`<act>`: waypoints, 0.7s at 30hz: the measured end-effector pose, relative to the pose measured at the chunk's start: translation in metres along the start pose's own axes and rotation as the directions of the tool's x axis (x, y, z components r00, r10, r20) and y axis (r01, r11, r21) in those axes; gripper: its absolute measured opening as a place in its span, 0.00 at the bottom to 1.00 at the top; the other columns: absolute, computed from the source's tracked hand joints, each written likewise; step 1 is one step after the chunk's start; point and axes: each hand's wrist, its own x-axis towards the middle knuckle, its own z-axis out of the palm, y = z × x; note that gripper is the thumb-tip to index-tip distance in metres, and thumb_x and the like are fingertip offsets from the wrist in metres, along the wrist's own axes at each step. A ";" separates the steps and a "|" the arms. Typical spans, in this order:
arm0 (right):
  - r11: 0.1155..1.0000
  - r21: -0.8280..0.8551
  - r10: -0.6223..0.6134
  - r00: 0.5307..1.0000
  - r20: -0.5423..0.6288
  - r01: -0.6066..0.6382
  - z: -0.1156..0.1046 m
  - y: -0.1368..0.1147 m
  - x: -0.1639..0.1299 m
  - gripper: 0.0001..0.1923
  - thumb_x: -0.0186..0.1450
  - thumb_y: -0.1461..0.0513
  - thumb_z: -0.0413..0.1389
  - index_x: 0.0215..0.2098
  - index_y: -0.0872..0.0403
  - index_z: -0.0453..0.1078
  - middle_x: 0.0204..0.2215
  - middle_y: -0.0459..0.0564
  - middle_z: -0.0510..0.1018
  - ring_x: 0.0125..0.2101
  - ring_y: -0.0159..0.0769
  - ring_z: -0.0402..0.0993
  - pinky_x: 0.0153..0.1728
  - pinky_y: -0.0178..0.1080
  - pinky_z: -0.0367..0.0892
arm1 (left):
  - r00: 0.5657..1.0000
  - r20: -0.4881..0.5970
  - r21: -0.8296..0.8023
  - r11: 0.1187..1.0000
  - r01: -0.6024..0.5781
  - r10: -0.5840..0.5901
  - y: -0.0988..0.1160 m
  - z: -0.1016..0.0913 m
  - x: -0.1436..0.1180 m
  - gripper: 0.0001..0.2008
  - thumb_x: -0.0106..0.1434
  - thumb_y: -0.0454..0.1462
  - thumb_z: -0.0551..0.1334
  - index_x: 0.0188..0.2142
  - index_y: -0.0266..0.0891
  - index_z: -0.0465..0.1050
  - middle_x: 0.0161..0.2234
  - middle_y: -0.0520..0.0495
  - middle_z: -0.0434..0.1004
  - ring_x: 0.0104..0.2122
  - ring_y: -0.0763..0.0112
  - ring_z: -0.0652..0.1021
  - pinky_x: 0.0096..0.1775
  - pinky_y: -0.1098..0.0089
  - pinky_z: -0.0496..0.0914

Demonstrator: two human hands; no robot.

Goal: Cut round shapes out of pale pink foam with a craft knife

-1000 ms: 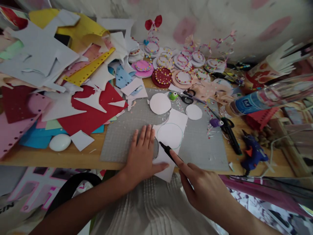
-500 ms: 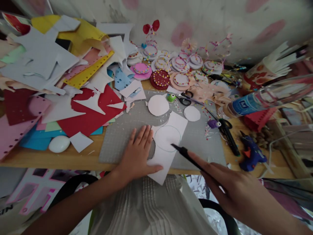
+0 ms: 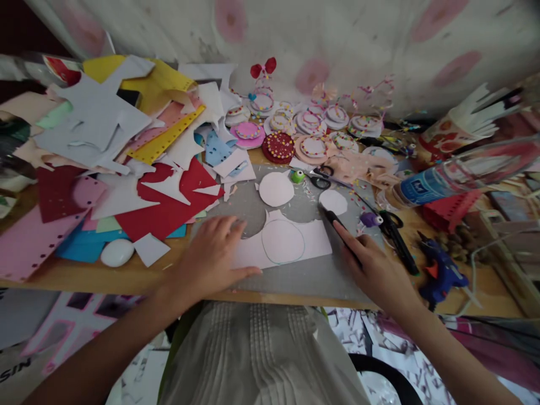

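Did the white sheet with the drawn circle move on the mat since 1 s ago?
Yes. The white sheet has turned on the grey mat: it now lies lengthwise across it.

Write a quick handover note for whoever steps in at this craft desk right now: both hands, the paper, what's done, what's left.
Left hand: flat on the pale paper sheet, pinning it to the grey cutting mat.
Right hand: holds a black pen, tip just off the sheet's right edge.
Done: a circle outline is drawn on the sheet; two cut discs lie behind it.
Left: the drawn circle is not cut out. Scissors lie right of the mat.
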 end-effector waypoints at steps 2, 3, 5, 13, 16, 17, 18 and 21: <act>0.997 -0.049 -0.053 0.998 -0.022 0.052 0.006 0.005 0.010 0.24 0.70 0.62 0.46 0.64 0.51 0.62 0.37 0.58 0.74 0.31 0.42 0.74 0.33 0.45 0.72 | 0.999 0.052 -0.023 1.000 -0.005 0.006 0.011 0.013 -0.002 0.42 0.49 0.56 0.69 0.55 0.31 0.65 0.53 0.32 0.69 0.53 0.45 0.69 0.55 0.49 0.65; 0.996 -0.064 -0.074 0.996 -0.056 0.070 0.006 0.006 0.014 0.23 0.70 0.62 0.47 0.62 0.52 0.66 0.39 0.60 0.74 0.35 0.45 0.73 0.37 0.48 0.72 | 0.997 0.066 -0.037 0.999 -0.023 0.026 0.014 0.017 -0.002 0.40 0.49 0.55 0.70 0.53 0.31 0.66 0.53 0.32 0.69 0.53 0.46 0.69 0.55 0.50 0.65; 0.995 -0.050 -0.092 0.986 -0.138 0.086 0.002 0.004 0.022 0.21 0.69 0.62 0.48 0.58 0.53 0.69 0.45 0.63 0.72 0.43 0.50 0.71 0.43 0.54 0.69 | 0.994 0.075 -0.070 0.995 -0.068 0.073 0.014 0.021 -0.001 0.34 0.51 0.50 0.71 0.50 0.32 0.66 0.53 0.33 0.69 0.54 0.48 0.69 0.55 0.51 0.65; 0.687 0.727 -0.177 0.971 0.161 0.004 -0.031 -0.055 0.050 0.15 0.65 0.53 0.55 0.45 0.53 0.71 0.34 0.49 0.74 0.33 0.36 0.70 0.35 0.38 0.68 | 0.863 0.119 -0.016 0.870 -0.493 0.491 0.007 -0.033 0.002 0.23 0.58 0.45 0.65 0.49 0.33 0.68 0.41 0.42 0.77 0.44 0.57 0.75 0.59 0.53 0.60; 0.499 0.848 -0.351 0.853 0.387 -0.179 -0.036 -0.073 0.057 0.20 0.66 0.48 0.53 0.26 0.54 0.68 0.20 0.41 0.65 0.22 0.28 0.60 0.21 0.32 0.55 | 0.813 0.083 0.057 0.812 -0.581 0.576 0.013 -0.049 0.001 0.20 0.60 0.43 0.63 0.47 0.31 0.69 0.37 0.43 0.77 0.41 0.58 0.75 0.58 0.53 0.59; 0.441 0.870 -0.384 0.830 0.406 -0.221 -0.038 -0.076 0.057 0.23 0.65 0.47 0.52 0.23 0.54 0.65 0.18 0.40 0.62 0.20 0.26 0.56 0.20 0.31 0.52 | 0.808 0.075 0.056 0.807 -0.588 0.584 0.014 -0.053 0.000 0.20 0.60 0.43 0.62 0.46 0.31 0.70 0.37 0.43 0.77 0.41 0.58 0.75 0.58 0.53 0.59; 0.387 0.885 -0.396 0.820 0.412 -0.258 -0.039 -0.077 0.057 0.24 0.65 0.46 0.53 0.21 0.54 0.64 0.17 0.40 0.60 0.19 0.25 0.54 0.19 0.31 0.49 | 0.806 0.066 0.044 0.806 -0.591 0.588 0.016 -0.056 0.000 0.20 0.60 0.44 0.62 0.46 0.31 0.70 0.36 0.43 0.77 0.41 0.57 0.74 0.57 0.53 0.60; 0.240 0.892 -0.394 0.802 0.449 -0.382 -0.039 -0.077 0.054 0.23 0.63 0.47 0.57 0.20 0.55 0.63 0.16 0.38 0.59 0.17 0.23 0.51 0.18 0.31 0.46 | 0.808 0.040 -0.011 0.809 -0.588 0.588 0.019 -0.062 -0.003 0.21 0.59 0.45 0.61 0.46 0.32 0.69 0.36 0.43 0.77 0.40 0.57 0.74 0.52 0.55 0.63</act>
